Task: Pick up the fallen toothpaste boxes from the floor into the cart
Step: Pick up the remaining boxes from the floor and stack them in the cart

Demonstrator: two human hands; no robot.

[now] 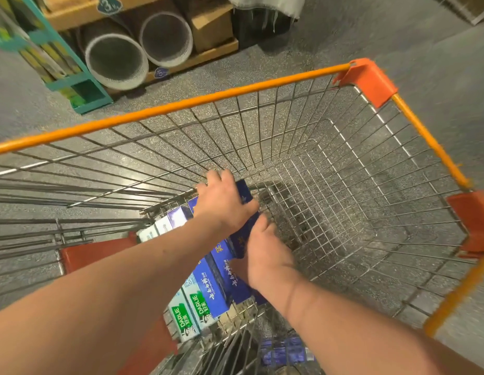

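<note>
Both of my hands are down inside the wire cart (343, 185) with the orange rim. My left hand (224, 201) grips the far end of a dark blue toothpaste box (243, 234), and my right hand (265, 255) holds its near end. The box sits at the right of a row of boxes lying along the cart's left side: more blue boxes (208, 288), and white and green DARLIE boxes (192, 307). Further pale boxes (165, 226) lie at the row's far end. Through the cart's mesh, blue boxes (284, 350) show on the floor below.
A wooden shelf (197, 58) holding two big rolled tubes (116, 60) and a cardboard box stands ahead of the cart. A teal rack (73, 85) stands at the far left. Grey speckled floor surrounds the cart. The cart's right half holds nothing.
</note>
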